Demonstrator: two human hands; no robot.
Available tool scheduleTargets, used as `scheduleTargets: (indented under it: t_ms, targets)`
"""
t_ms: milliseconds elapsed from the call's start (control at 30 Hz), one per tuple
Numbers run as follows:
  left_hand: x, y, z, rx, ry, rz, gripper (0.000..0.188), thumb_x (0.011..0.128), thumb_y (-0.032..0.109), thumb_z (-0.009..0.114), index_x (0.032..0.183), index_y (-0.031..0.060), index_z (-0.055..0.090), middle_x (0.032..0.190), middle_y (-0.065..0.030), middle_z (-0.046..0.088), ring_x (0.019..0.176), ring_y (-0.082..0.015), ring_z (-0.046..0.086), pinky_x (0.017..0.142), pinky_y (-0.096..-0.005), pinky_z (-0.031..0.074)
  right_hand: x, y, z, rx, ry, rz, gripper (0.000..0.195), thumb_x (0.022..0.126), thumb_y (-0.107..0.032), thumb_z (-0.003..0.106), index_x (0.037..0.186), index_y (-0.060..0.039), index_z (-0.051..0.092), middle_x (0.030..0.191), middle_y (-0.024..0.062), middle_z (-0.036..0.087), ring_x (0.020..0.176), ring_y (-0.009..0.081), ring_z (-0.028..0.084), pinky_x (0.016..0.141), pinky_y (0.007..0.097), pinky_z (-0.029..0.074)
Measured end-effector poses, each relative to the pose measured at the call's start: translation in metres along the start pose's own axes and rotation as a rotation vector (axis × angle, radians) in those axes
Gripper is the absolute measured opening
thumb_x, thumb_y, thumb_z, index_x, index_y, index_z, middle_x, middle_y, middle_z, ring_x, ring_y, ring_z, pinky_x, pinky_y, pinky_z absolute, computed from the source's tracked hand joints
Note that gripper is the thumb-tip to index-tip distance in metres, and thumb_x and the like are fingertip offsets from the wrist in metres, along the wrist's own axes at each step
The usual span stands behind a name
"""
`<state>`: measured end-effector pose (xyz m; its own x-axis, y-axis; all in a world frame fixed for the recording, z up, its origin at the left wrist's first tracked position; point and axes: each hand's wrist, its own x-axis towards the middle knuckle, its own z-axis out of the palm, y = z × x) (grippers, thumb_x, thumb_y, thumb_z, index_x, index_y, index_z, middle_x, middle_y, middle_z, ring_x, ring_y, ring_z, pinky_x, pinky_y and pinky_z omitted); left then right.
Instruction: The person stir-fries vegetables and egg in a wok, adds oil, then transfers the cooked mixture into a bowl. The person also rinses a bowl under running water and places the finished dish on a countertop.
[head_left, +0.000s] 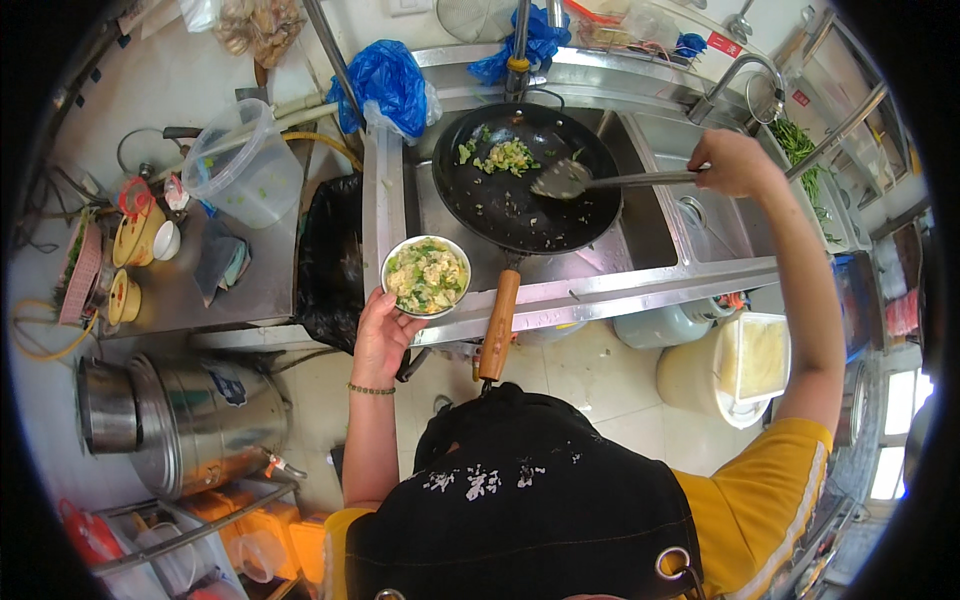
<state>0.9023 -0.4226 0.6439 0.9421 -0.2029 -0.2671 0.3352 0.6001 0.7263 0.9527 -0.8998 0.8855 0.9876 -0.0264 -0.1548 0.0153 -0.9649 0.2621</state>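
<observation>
A white bowl (388, 250) full of scrambled egg and chopped greens (427, 276) rests in my left hand (384, 330), over the sink's front edge. Up at the right, my right hand (739, 163) is closed around the handle of a metal spatula (564, 180), whose blade is inside a black wok (480, 214). A small heap of egg and greens (508, 157) lies in the wok left of the blade, with scattered bits around. The wok sits over the left sink basin, its wooden handle (499, 326) pointing towards me.
A steel double sink (679, 247) with a curved faucet (731, 79) carries the wok. At left stand a clear plastic bucket (262, 180) and yellow enamel containers (139, 236). Blue plastic bags (386, 86) hang behind. A black bin bag (330, 262) borders the sink; a tray of greens (806, 161) stands at right.
</observation>
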Motion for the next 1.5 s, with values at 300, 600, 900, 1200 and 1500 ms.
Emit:
scheduleTargets:
  t_ms: [300, 600, 900, 1200, 1500]
  targets:
    - [0.007, 0.004, 0.012, 0.051, 0.012, -0.029, 0.041, 0.092, 0.031, 0.067, 0.123, 0.0075, 0.053, 0.119, -0.0097, 0.063, 0.108, -0.0226, 0.065, 0.091, -0.0396, 0.057, 0.023, -0.023, 0.175, 0.725, 0.038, 0.094, 0.04, 0.08, -0.011, 0.077, 0.12, -0.0135, 0.074, 0.098, 0.0137, 0.076, 0.085, 0.0221, 0.072, 0.078, 0.0324, 0.054]
    - [0.028, 0.006, 0.008, 0.073, 0.031, -0.02, 0.038, 0.091, 0.032, 0.068, 0.119, 0.0089, 0.056, 0.112, -0.0084, 0.065, 0.104, -0.0213, 0.065, 0.087, -0.0386, 0.058, 0.014, -0.044, 0.198, 0.784, 0.107, 0.113, 0.035, 0.083, -0.015, 0.076, 0.118, -0.0133, 0.075, 0.103, 0.0143, 0.075, 0.092, 0.0266, 0.073, 0.081, 0.0351, 0.055]
    - [0.035, 0.011, 0.006, 0.101, 0.07, 0.004, 0.035, 0.091, 0.036, 0.068, 0.112, 0.0094, 0.057, 0.113, -0.0097, 0.065, 0.104, -0.0226, 0.066, 0.092, -0.0406, 0.057, 0.004, -0.067, 0.197, 0.831, 0.122, 0.158, 0.034, 0.083, -0.017, 0.076, 0.117, -0.0139, 0.075, 0.104, 0.0155, 0.075, 0.094, 0.0291, 0.073, 0.085, 0.0377, 0.055]
    - [0.066, 0.026, 0.017, 0.075, 0.052, 0.002, 0.038, 0.092, 0.032, 0.068, 0.118, 0.0066, 0.058, 0.115, -0.0115, 0.064, 0.107, -0.0239, 0.064, 0.093, -0.0413, 0.056, -0.03, -0.053, 0.165, 0.699, 0.217, 0.198, 0.034, 0.083, -0.017, 0.074, 0.117, -0.0171, 0.075, 0.103, 0.0151, 0.074, 0.094, 0.0316, 0.071, 0.085, 0.0404, 0.054]
    - [0.125, 0.02, 0.04, 0.062, 0.014, -0.019, 0.042, 0.089, 0.027, 0.072, 0.12, 0.0043, 0.055, 0.112, -0.0144, 0.064, 0.106, -0.027, 0.064, 0.096, -0.0453, 0.055, -0.12, -0.035, 0.066, 0.465, 0.495, 0.131, 0.036, 0.08, -0.006, 0.075, 0.115, -0.0129, 0.075, 0.09, 0.0111, 0.072, 0.074, 0.0282, 0.068, 0.07, 0.0366, 0.052]
